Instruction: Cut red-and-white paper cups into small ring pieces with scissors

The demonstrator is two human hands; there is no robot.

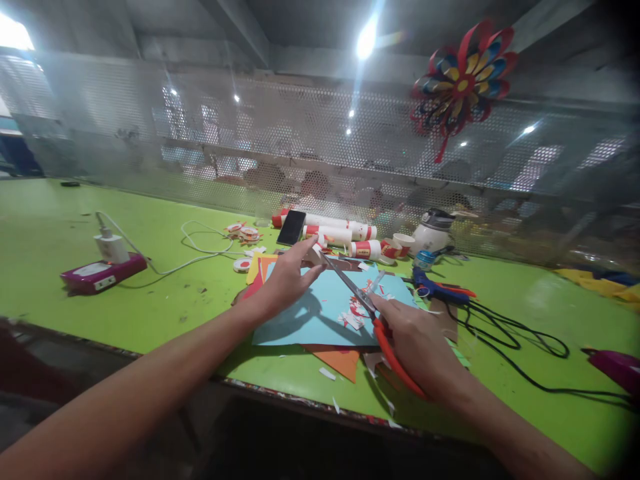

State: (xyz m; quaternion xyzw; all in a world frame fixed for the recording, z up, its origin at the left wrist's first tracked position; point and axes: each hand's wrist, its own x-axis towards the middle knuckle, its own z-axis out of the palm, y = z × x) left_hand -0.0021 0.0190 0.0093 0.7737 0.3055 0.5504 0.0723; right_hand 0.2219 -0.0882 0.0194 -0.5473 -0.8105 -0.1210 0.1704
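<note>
My right hand (417, 337) is wrapped round the orange handles of a pair of scissors (353, 288). Their blades point up and left toward my left hand (293, 273). Between the thumb and fingers of that hand is a small white paper piece (314, 256), partly hidden, with the scissor tips right at it. Below both hands lies a light blue sheet of paper (295, 317), on top of other coloured sheets. Red and white paper scraps (356, 312) are scattered on the blue sheet near the blades.
Behind the sheets are a phone (291, 227), stacked paper cups (327, 235) and a white jug (433, 233). A blue glue gun (437, 288) with a black cable lies at right. On the left is a purple power strip (105, 275) with a white charger. Perforated metal panels (300, 133) stand behind.
</note>
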